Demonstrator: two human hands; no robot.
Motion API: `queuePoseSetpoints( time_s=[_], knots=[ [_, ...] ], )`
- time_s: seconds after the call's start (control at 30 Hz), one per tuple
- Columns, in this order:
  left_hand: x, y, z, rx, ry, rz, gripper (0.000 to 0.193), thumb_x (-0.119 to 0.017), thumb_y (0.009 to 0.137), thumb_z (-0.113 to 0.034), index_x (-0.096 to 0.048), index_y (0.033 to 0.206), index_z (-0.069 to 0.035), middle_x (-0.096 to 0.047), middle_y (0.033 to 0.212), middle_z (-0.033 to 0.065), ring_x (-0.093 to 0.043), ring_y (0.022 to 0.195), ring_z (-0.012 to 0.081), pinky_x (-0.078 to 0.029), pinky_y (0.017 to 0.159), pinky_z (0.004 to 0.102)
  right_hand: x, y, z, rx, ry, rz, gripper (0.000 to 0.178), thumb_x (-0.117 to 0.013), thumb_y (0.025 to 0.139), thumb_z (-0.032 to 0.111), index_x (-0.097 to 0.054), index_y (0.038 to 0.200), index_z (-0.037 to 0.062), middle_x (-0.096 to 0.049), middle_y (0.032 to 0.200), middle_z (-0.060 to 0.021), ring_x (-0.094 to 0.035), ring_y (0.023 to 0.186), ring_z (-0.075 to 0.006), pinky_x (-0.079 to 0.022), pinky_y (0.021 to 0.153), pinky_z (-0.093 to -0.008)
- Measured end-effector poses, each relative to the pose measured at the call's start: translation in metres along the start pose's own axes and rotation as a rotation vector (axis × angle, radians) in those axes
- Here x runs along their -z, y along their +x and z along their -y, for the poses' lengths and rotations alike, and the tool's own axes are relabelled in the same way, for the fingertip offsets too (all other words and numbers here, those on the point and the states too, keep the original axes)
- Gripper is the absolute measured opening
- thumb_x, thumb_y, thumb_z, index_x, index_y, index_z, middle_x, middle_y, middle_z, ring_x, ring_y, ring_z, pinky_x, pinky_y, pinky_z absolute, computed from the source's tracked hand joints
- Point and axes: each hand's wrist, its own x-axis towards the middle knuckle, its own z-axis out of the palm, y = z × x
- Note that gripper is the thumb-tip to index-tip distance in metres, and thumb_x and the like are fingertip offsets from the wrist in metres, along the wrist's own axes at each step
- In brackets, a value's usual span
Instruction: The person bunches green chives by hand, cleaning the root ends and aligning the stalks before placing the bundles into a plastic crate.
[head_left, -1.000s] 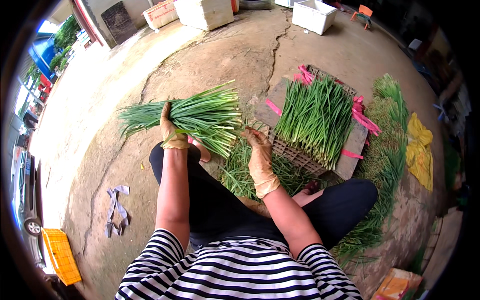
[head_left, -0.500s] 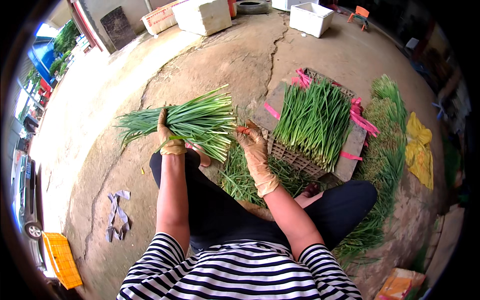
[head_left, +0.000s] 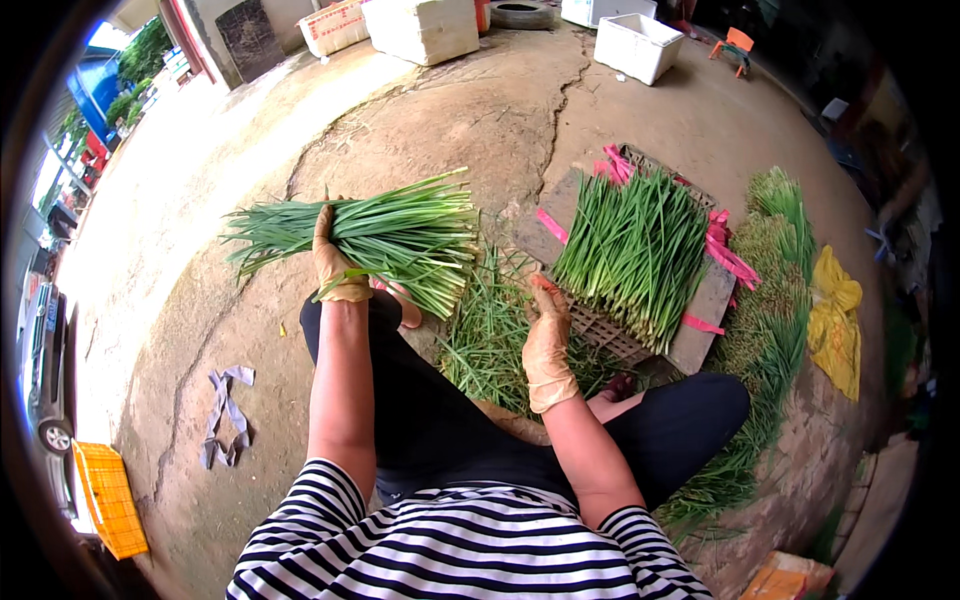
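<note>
A thick bundle of green chives [head_left: 375,235] is held level above the concrete floor [head_left: 200,200], in front of the person's knees, with its leaf tips fanned out to the left and its cut ends to the right. The bundle is gripped near its middle by the gloved left hand [head_left: 335,262], whose fingers are closed tightly around the stalks. The gloved right hand [head_left: 548,345] is kept apart from the bundle, lower and to the right of its cut ends; its fingers are loosely extended and nothing is seen to be held in it. Beneath and between the two hands, a loose heap of chive trimmings [head_left: 490,335] is spread on the floor. Just beyond the right hand, a stack of trimmed chives [head_left: 635,250] is laid on a flat crate [head_left: 700,320], with pink ties [head_left: 725,255] lying along its edges. Further right, more chives [head_left: 775,300] are piled on the floor beside a yellow bag [head_left: 835,320]. White foam boxes [head_left: 420,28] are seen at the far edge of the floor.
</note>
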Motion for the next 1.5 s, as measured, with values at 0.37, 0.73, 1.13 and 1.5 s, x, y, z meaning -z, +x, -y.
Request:
queuePoseSetpoints(
  time_s=[0.37, 0.73, 1.13, 1.5],
  knots=[
    [-0.023, -0.028, 0.017, 0.121, 0.032, 0.093, 0.036, -0.057, 0.081, -0.007, -0.048, 0.115, -0.007, -0.058, 0.093, 0.0075, -0.057, 0.084, 0.0207, -0.049, 0.078, 0.035, -0.051, 0.004, -0.022, -0.075, 0.132, 0.53, 0.029, -0.065, 0.075, 0.0, -0.059, 0.103, 0.002, -0.06, 0.099, -0.0042, -0.056, 0.085, -0.0136, -0.048, 0.073, -0.0257],
    [-0.02, -0.023, 0.012, 0.054, 0.069, 0.065, 0.039, -0.061, 0.079, -0.01, -0.049, 0.116, -0.005, -0.058, 0.097, 0.0097, -0.056, 0.088, 0.0219, -0.048, 0.08, 0.0352, -0.02, -0.002, 0.023, 0.012, 0.006, 0.35, 0.027, -0.063, 0.081, 0.017, -0.058, 0.104, 0.0038, -0.057, 0.107, -0.0024, -0.053, 0.091, -0.0101, -0.041, 0.083, -0.0243],
    [-0.018, -0.021, 0.006, 0.036, 0.068, 0.12, 0.04, -0.059, 0.08, -0.01, -0.047, 0.118, -0.005, -0.058, 0.094, 0.0085, -0.057, 0.087, 0.0214, -0.048, 0.08, 0.0354, -0.008, 0.006, 0.019, 0.14, -0.099, 0.221, 0.018, -0.062, 0.081, 0.015, -0.063, 0.094, 0.002, -0.062, 0.085, -0.0015, -0.055, 0.074, -0.0105, -0.045, 0.078, -0.0275],
    [-0.011, -0.017, 0.004, 0.087, 0.041, 0.076, 0.036, -0.061, 0.078, -0.01, -0.051, 0.112, -0.004, -0.059, 0.092, 0.0094, -0.057, 0.086, 0.0223, -0.048, 0.081, 0.036, -0.015, 0.01, 0.056, 0.352, -0.308, 0.499, 0.041, -0.065, 0.079, 0.033, -0.058, 0.107, 0.0045, -0.057, 0.104, -0.007, -0.055, 0.072, -0.0124, -0.046, 0.067, -0.0242]
  ],
)
